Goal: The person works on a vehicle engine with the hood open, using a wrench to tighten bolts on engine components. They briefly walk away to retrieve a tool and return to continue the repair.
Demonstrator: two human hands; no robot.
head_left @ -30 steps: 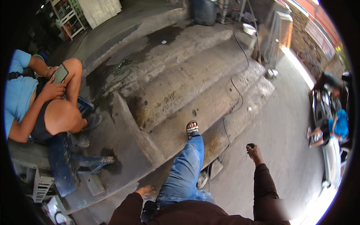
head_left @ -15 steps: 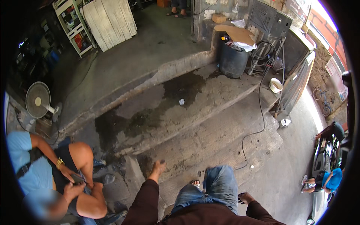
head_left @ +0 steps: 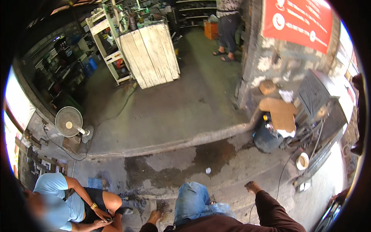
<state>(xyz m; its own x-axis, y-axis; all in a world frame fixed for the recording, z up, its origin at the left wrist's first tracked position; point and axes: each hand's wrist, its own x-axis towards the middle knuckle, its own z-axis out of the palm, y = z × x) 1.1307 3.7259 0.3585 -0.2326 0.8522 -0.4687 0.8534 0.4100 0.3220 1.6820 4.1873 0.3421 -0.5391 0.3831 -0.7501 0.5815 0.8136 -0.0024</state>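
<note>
My left hand (head_left: 155, 217) hangs low beside my jeans (head_left: 193, 199), over the concrete step. It is small and blurred, so its fingers do not show clearly. Out to the right, my right hand (head_left: 253, 187) is raised over the steps with its fingers curled in. Whether anything lies inside that hand I cannot make out. Neither hand touches any object that I can see. Ahead of my legs a crumpled white scrap (head_left: 208, 170) lies on the wet, stained concrete step (head_left: 174, 170).
A seated person (head_left: 73, 205) is at lower left, near a standing fan (head_left: 68, 123). At right stand a dark bin (head_left: 266, 141) topped with cardboard (head_left: 282, 114), a white bucket (head_left: 302, 161) and a cable (head_left: 281, 178). A raised ledge (head_left: 174, 147) leads to a wooden cabinet (head_left: 150, 56) and a standing person (head_left: 228, 31).
My view has tilted up and moved nearer the ledge, showing more of the room. My right hand has swung forward, while my left hand has dropped back toward the lower edge.
</note>
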